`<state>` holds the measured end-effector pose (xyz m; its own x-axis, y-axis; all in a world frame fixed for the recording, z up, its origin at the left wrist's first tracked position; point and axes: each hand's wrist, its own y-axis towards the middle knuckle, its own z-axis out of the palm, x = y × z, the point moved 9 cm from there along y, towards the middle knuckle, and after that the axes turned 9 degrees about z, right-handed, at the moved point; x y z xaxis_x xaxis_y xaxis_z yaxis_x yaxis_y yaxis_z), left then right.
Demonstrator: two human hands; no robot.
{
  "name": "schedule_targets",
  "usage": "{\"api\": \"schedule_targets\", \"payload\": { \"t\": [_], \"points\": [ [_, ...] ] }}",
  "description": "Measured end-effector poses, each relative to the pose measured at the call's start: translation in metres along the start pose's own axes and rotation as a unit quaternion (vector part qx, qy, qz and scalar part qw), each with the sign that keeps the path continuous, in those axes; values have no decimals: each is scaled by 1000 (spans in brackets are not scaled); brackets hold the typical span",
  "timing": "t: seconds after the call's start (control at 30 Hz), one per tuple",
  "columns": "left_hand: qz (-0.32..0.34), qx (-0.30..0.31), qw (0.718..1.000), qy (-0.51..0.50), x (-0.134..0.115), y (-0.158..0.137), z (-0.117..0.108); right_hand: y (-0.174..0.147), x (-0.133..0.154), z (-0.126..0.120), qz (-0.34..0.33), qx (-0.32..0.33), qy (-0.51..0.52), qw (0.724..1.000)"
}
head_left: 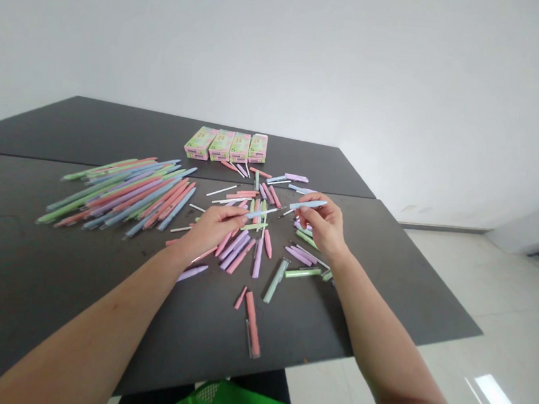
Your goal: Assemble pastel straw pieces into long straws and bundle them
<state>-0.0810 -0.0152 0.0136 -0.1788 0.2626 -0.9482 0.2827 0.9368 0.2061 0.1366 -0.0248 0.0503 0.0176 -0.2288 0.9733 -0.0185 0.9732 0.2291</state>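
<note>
My left hand (221,224) pinches a light blue pen section (253,214), from which a thin white refill (269,211) points right. My right hand (324,224) is closed on a light blue pen barrel (308,204), its tapered end to the right. The refill's tip lies a little short of the barrel, and the two pieces look apart. Under and around both hands are scattered pen parts: purple barrels (235,250), a green piece (302,272), a grey-green piece (276,281) and a red piece with a clear clip (252,325).
A big heap of pastel pens (125,197) lies on the left of the dark table (22,257). Several pink and green boxes (221,145) stand in a row at the back. A pale wall (281,53) rises behind; tiled floor (459,279) shows on the right.
</note>
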Motion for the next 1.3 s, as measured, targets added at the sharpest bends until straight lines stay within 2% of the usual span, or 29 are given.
{"api": "schedule_targets", "payload": {
  "t": [0.5, 0.63, 0.93, 1.1, 1.2, 1.3],
  "points": [
    [-2, 25, 1000, 8, 2, -2, 6, -4, -4, 18, 25, 64, -24, 997],
    [5, 33, 999, 12, 1, -1, 6, -2, -7, 14, 30, 50, -30, 998],
    [3, 28, 1000, 2, 3, -2, 6, 0, -6, 8, 19, 48, 49, 997],
    [2, 17, 1000, 4, 0, -2, 4, 2, 1, -11, 1, -16, 77, 997],
    [1, 14, 1000, 2, 0, -2, 3, 5, 1, -19, -3, -29, 57, 998],
    [0, 10, 1000, -3, -2, -2, 4, 5, -1, -16, -2, -12, 30, 999]
  ]
}}
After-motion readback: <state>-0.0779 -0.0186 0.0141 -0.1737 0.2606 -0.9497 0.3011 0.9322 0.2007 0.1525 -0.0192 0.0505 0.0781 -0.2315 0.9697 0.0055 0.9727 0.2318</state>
